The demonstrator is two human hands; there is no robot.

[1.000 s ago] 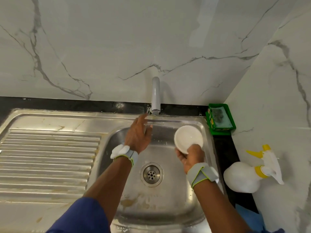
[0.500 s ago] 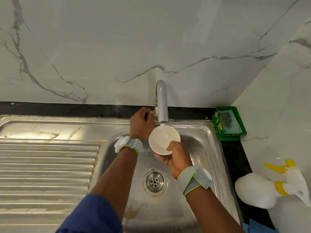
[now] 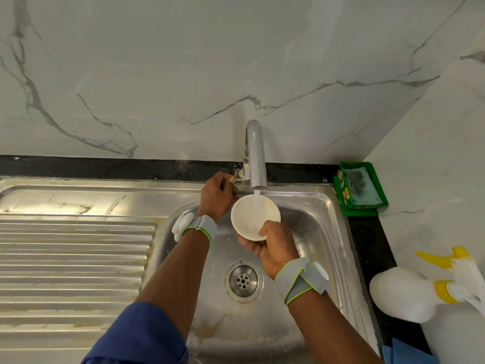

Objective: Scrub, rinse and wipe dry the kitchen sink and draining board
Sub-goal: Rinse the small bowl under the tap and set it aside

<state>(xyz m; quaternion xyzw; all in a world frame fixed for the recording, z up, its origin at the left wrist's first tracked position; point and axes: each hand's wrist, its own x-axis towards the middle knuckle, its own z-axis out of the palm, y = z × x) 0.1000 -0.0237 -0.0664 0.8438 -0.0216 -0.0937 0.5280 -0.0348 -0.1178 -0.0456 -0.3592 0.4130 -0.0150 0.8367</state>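
Observation:
The steel sink (image 3: 322, 248) has brownish stains on its floor and a round drain (image 3: 243, 281) in the middle. To its left lies the ribbed draining board (image 3: 73, 258), streaked with grime. My right hand (image 3: 273, 246) holds a small white bowl (image 3: 249, 214) under the chrome tap (image 3: 255, 156). Water runs from the spout into the bowl. My left hand (image 3: 217, 195) is closed on the tap's lever at the spout's base.
A green tray (image 3: 359, 191) with a scouring pad sits at the back right corner. A white spray bottle with a yellow trigger (image 3: 409, 295) lies on the black counter at right. A blue cloth (image 3: 401, 353) shows at the bottom right. Marble walls stand behind and to the right.
My left hand rose from the basin to the tap lever and closed on it. My right hand brought the bowl under the spout. Water now flows into the bowl.

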